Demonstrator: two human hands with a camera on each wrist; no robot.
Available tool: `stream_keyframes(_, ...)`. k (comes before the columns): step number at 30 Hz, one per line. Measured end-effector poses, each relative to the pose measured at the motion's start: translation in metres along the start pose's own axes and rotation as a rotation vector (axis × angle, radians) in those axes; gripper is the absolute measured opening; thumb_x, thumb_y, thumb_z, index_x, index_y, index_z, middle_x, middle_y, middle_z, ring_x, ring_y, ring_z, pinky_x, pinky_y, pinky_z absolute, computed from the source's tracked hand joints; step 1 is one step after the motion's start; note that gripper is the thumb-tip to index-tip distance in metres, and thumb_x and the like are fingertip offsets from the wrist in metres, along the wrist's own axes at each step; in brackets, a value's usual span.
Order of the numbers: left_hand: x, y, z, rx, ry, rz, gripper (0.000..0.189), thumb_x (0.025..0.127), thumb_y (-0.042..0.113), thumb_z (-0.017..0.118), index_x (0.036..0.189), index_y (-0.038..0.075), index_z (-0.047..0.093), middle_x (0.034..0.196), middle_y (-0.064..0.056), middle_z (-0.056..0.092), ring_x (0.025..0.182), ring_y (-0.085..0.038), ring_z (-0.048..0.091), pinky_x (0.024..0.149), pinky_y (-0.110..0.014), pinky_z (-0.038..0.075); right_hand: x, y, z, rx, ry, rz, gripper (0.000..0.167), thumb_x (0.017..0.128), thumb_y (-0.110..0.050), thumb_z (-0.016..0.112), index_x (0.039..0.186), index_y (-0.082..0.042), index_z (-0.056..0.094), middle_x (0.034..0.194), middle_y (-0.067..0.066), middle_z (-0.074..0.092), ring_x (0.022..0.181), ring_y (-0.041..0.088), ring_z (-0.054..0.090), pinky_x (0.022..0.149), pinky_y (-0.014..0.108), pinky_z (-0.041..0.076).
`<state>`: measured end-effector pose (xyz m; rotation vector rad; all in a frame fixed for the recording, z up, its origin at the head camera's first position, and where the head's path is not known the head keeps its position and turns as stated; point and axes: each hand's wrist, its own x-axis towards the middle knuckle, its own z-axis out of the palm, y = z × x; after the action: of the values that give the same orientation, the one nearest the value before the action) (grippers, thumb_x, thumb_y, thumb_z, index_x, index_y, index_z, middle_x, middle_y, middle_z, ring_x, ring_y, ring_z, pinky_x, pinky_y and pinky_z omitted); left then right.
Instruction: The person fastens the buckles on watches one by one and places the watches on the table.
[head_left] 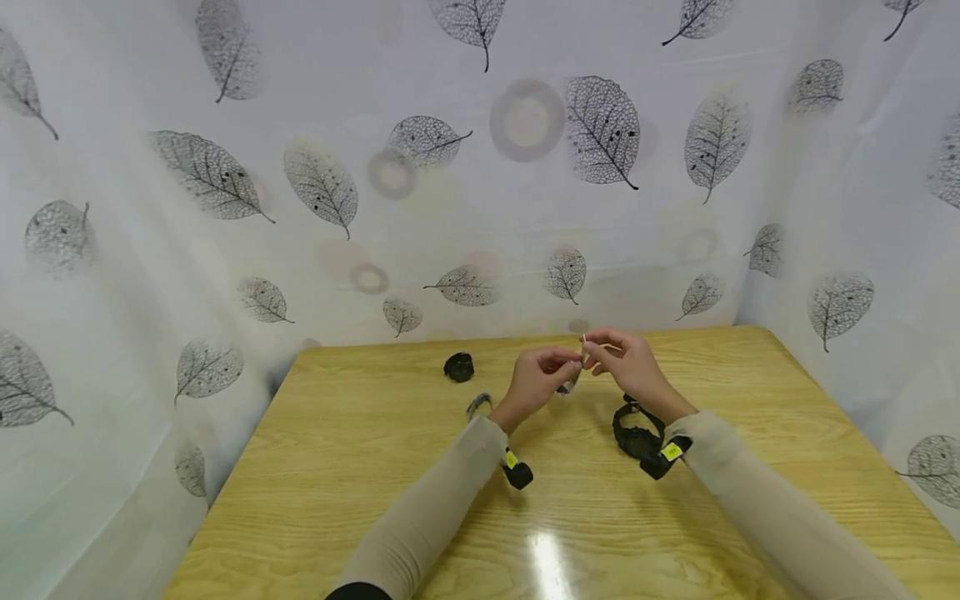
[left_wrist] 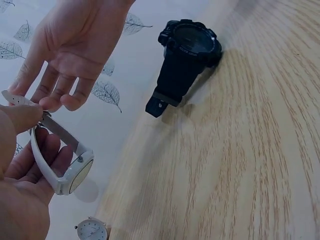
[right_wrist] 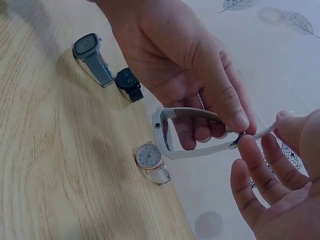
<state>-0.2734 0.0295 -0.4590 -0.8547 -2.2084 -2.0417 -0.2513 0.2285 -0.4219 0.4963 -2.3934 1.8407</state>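
Between both hands hangs a white wristwatch (left_wrist: 75,175) with its strap looped through the buckle. My left hand (head_left: 534,382) grips the strap near the buckle, its thumb pressed on the band. The thumb and fingers of my right hand (head_left: 630,362) pinch the free tip of the white strap (right_wrist: 265,132). In the right wrist view, the watch case stands edge-on beneath my left hand (right_wrist: 180,55), with my right hand (right_wrist: 290,185) at the lower right. The dial is turned mostly away, and the hands largely cover the watch in the head view.
On the wooden table (head_left: 360,467) lie a black watch (head_left: 459,367), a grey watch (head_left: 478,405) by my left wrist and a large black digital watch (left_wrist: 192,42) below my right wrist. A small white-dialled watch (right_wrist: 149,156) sits near the far edge. A leaf-print curtain (head_left: 465,208) hangs behind.
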Motion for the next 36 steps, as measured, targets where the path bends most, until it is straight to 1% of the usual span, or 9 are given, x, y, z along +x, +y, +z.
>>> stream_keyframes(5,0.000,0.000,-0.002,0.016,0.004,-0.010,0.017,0.099,0.012,0.071,0.112,0.004,0.077,0.103,-0.014,0.077,0.087,-0.035,0.072,0.074,-0.049,0.062,-0.001,0.000,0.000,-0.020,0.007,-0.004,0.033,0.106,-0.026,0.061,0.127,-0.001,0.066,0.119,0.022,0.064,0.091,0.030,0.070,0.076,0.037,0.062)
stream_keyframes(9,-0.001,0.001,-0.003,0.014,0.001,-0.011,0.018,0.097,0.011,0.073,0.113,0.004,0.077,0.102,-0.012,0.077,0.085,-0.031,0.072,0.072,-0.042,0.063,-0.001,0.000,0.001,-0.019,0.014,-0.013,0.033,0.106,-0.025,0.061,0.127,0.000,0.066,0.119,0.023,0.064,0.092,0.038,0.069,0.074,0.035,0.062)
stream_keyframes(13,-0.003,0.003,-0.004,0.032,0.019,-0.050,0.026,0.096,0.011,0.075,0.122,0.006,0.075,0.101,-0.009,0.076,0.084,-0.021,0.072,0.073,-0.034,0.063,-0.001,0.000,0.003,-0.030,0.024,-0.016,0.034,0.106,-0.024,0.061,0.128,0.002,0.065,0.123,0.022,0.066,0.092,0.033,0.069,0.073,0.033,0.062)
stream_keyframes(16,-0.004,0.005,-0.005,0.018,0.045,-0.108,0.034,0.094,0.013,0.078,0.127,0.008,0.072,0.101,-0.006,0.076,0.085,-0.013,0.072,0.074,-0.030,0.062,-0.001,0.000,0.003,-0.046,0.033,-0.025,0.035,0.106,-0.025,0.060,0.128,0.002,0.065,0.123,0.021,0.069,0.090,0.027,0.070,0.073,0.033,0.062)
stream_keyframes(19,-0.004,0.006,-0.006,-0.049,0.065,-0.153,0.031,0.093,0.013,0.079,0.123,0.008,0.075,0.100,-0.005,0.077,0.085,-0.015,0.073,0.075,-0.032,0.063,-0.001,-0.002,0.004,-0.068,0.046,-0.049,0.032,0.106,-0.023,0.061,0.126,0.002,0.066,0.119,0.021,0.070,0.087,0.026,0.070,0.072,0.035,0.062)
stream_keyframes(22,-0.005,0.007,-0.008,-0.093,0.073,-0.173,0.023,0.092,0.015,0.080,0.114,0.009,0.078,0.100,-0.005,0.078,0.086,-0.019,0.074,0.075,-0.035,0.063,-0.001,-0.003,0.005,-0.115,0.074,-0.089,0.026,0.105,-0.017,0.062,0.123,0.001,0.069,0.113,0.024,0.071,0.081,0.023,0.069,0.069,0.033,0.061)
stream_keyframes(26,-0.005,0.007,-0.009,-0.081,0.070,-0.174,0.020,0.092,0.018,0.081,0.110,0.010,0.080,0.100,-0.004,0.078,0.087,-0.018,0.074,0.075,-0.034,0.063,-0.001,-0.005,0.007,-0.202,0.126,-0.134,0.023,0.103,-0.010,0.064,0.121,0.002,0.072,0.101,0.024,0.072,0.071,0.017,0.065,0.057,0.029,0.056)
stream_keyframes(29,-0.005,0.006,-0.011,-0.065,0.073,-0.171,0.020,0.092,0.020,0.081,0.109,0.011,0.080,0.098,-0.003,0.078,0.085,-0.016,0.074,0.074,-0.032,0.063,-0.002,-0.005,0.007,-0.262,0.149,-0.166,0.022,0.101,-0.010,0.067,0.120,-0.001,0.075,0.095,0.021,0.074,0.068,0.019,0.062,0.050,0.028,0.049)
stream_keyframes(36,-0.007,0.007,-0.016,-0.074,0.064,-0.146,0.019,0.091,0.020,0.081,0.108,0.011,0.081,0.096,-0.002,0.078,0.083,-0.019,0.075,0.072,-0.034,0.063,-0.006,-0.003,0.004,-0.321,0.131,-0.253,0.020,0.100,-0.016,0.070,0.117,-0.012,0.079,0.099,0.005,0.076,0.066,0.020,0.060,0.052,0.026,0.047)
